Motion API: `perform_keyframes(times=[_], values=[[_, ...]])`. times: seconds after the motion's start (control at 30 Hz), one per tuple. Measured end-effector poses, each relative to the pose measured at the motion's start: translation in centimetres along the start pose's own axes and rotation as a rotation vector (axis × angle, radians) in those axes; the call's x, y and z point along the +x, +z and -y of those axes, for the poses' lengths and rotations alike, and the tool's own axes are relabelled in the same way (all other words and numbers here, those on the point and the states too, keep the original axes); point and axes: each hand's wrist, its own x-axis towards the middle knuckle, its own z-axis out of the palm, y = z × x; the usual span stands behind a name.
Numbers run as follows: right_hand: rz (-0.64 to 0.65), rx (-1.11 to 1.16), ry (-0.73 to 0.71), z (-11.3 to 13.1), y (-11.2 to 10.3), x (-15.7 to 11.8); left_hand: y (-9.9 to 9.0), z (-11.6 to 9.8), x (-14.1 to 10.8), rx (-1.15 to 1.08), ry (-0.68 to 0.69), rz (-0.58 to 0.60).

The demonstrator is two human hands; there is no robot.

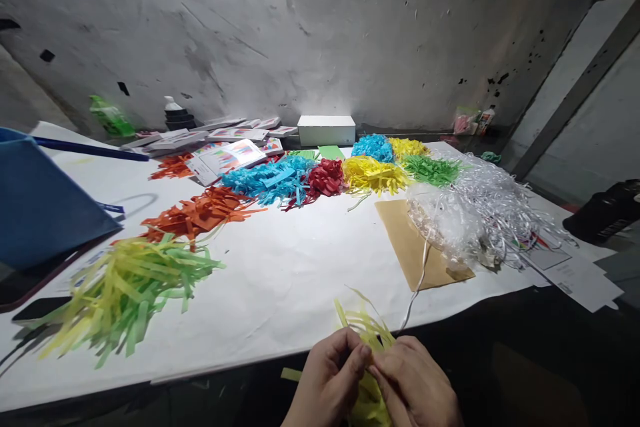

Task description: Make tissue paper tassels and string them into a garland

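Observation:
At the table's front edge, a yellow tissue-paper tassel (369, 403) is pinched between my two hands, its cut strips fanning out above and below the fingers. My left hand (330, 370) is closed on it from the left, thumb against the bent forefinger. From the other side my right hand (417, 380) closes on the same tassel, fingertips meeting those of the left. A white string (419, 273) runs down from the plastic heap toward my right hand; its lower end is hidden there.
Yellow-green tassels (145, 287) lie at left, orange (205, 210), blue (273, 177), red (326, 177) and yellow ones (375, 175) behind. A heap of clear plastic and white string (495, 203) covers part of a brown envelope (395, 233). A white box (327, 130) stands by the wall.

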Motion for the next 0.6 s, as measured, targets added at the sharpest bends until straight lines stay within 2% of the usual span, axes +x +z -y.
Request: perform_keyframes(times=[0.17, 0.23, 0.3, 0.4, 0.5, 0.6], values=[[0.072, 0.234, 0.4, -0.1, 0.2, -0.9, -0.4, 0.2, 0.2, 0.052, 0.015, 0.0], [0.079, 0.301, 0.499, -0.3, 0.0, -1.0, -0.5, 0.3, 0.1, 0.058, 0.021, 0.006], [0.113, 0.28, 0.485, -0.3, -0.2, -0.9, -0.7, 0.7, 0.1, 0.079, 0.053, 0.0], [0.153, 0.192, 0.394, -0.1, -0.4, -0.7, -0.9, 1.5, 0.1, 0.17, 0.185, -0.035], [0.093, 0.131, 0.382, 0.3, 0.1, -0.8, -1.0, 2.0, 0.2, 0.233, 0.29, -0.096], [0.028, 0.102, 0.381, 0.3, 0.7, -1.1, -1.0, 1.9, 0.2, 0.226, 0.293, -0.093]])
